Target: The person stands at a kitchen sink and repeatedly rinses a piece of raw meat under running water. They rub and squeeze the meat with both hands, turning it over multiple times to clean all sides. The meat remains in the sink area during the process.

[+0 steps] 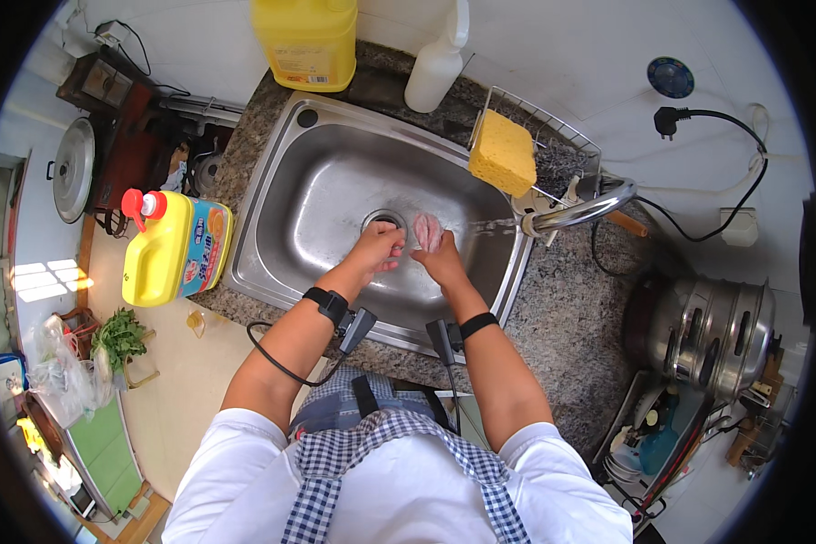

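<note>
Both my hands are inside the stainless steel sink [299,170], over its floor. My right hand [442,262] grips a crumpled pink-and-white piece [427,232]; whether it is cloth or something else cannot be told. Close beside it on the left, my left hand [379,248] hovers by the drain [385,219] with curled fingers. Anything within those fingers is hidden. From the right rim, the chrome faucet [581,207] reaches over the basin, and pale streaks that look like water show near its outlet.
A yellow sponge [503,153] rests on a wire rack [551,119] behind the faucet. Yellow detergent jugs [170,251] and a white spray bottle [435,75] stand around the sink. A steel steamer pot [717,336] is at right. Cables hang from my wrist straps [328,304].
</note>
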Demonstrator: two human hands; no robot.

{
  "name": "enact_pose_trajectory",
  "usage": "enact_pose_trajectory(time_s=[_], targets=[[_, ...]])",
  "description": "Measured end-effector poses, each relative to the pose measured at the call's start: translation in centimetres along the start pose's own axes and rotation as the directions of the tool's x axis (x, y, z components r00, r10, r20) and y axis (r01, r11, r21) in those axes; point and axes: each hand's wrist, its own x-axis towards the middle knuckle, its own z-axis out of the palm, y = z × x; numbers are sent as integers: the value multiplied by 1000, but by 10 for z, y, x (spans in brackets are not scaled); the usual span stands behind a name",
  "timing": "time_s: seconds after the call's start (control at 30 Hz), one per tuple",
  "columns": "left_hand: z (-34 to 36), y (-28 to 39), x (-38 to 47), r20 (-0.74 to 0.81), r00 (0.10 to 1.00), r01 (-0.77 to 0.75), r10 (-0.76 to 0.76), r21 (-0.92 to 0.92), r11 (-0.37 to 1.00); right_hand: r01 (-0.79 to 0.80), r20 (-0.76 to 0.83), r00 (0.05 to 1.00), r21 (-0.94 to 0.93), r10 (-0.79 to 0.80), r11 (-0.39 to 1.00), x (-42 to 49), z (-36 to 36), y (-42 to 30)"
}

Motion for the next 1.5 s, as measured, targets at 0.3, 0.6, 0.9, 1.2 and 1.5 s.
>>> enact_pose_trajectory(time_s=[0.3, 0.6, 0.9, 1.2, 1.5], targets=[[68, -9, 19, 22, 987, -161, 162, -52, 986, 11, -44, 999, 677, 26, 736, -32, -61, 6], [77, -20, 38, -78, 943, -321, 322, 21, 947, 227, -355, 935, 568, -13, 791, -17, -93, 11], [80, -6, 25, 125, 955, -261, 270, -82, 962, -108, 153, 985, 901, -76, 420, -19, -105, -5], [109, -13, 51, -35, 867, -496, 497, -145, 856, -248, 246, 969, 962, 32, 114, -7, -76, 5], [142, -7, 31, -106, 799, -584, 592, 99, 806, -243, 236, 968, 966, 84, 85, 6, -69, 1]])
